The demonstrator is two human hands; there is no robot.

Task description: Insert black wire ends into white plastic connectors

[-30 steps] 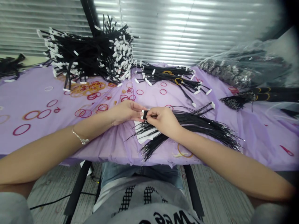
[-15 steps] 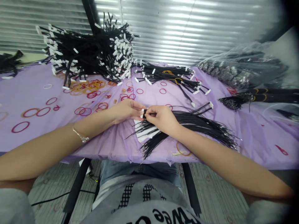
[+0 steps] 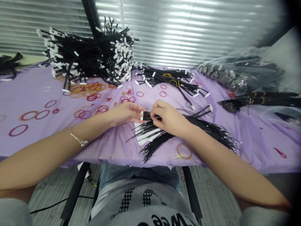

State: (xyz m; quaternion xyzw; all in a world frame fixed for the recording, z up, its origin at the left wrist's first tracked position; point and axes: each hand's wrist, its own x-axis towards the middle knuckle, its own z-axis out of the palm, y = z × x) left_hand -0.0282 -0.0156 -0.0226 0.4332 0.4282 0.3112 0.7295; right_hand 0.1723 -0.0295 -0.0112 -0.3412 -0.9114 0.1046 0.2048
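Observation:
Between the fingertips of my left hand [image 3: 125, 113] is a small white connector [image 3: 141, 115]. Several black wires [image 3: 147, 115] run from it to the right, toward my right hand [image 3: 166, 116], whose thumb and fingers are pinched together on them. Under and beside my right hand lies a bundle of loose black wires [image 3: 209, 128] with bare metal tips. Another part of the bundle [image 3: 152, 146] fans out toward the table's front edge. A white sheet [image 3: 142, 135] lies beneath the wire ends. One white connector [image 3: 210, 108] shows at the bundle's far right.
A tall pile of black cables with white connectors [image 3: 87, 53] stands at the back left. Banded cables [image 3: 174, 78] lie behind my hands. Clear bags [image 3: 242, 72] and wire bundles [image 3: 235, 103] are at the right. Rubber bands [image 3: 42, 114] are scattered over the purple cloth [image 3: 58, 131].
My right hand has slid a little to the right, away from the connector, uncovering a length of black wires. My left hand stays on the connector. The view has shifted slightly.

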